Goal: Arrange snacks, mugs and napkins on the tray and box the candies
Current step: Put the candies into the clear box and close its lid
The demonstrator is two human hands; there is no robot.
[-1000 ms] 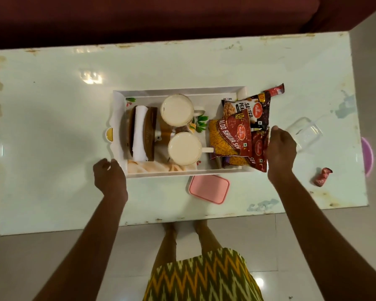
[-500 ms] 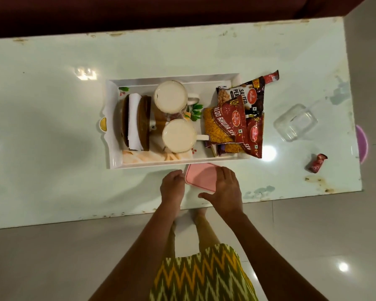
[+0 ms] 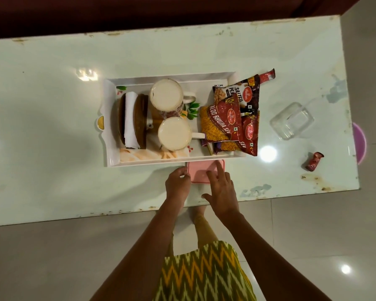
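Pale table: pink lid abuts the tray's near rim, right hand fingers flat atop, left hand curled at its edge, grip unclear.

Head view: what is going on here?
A person's right hand rests on the flat pink plastic lid, and the left hand seems to pinch its left edge. Two white mugs, napkins and red snack packets sit on the white rectangular tray. The clear plastic box and one red wrapped candy lie apart to the right.
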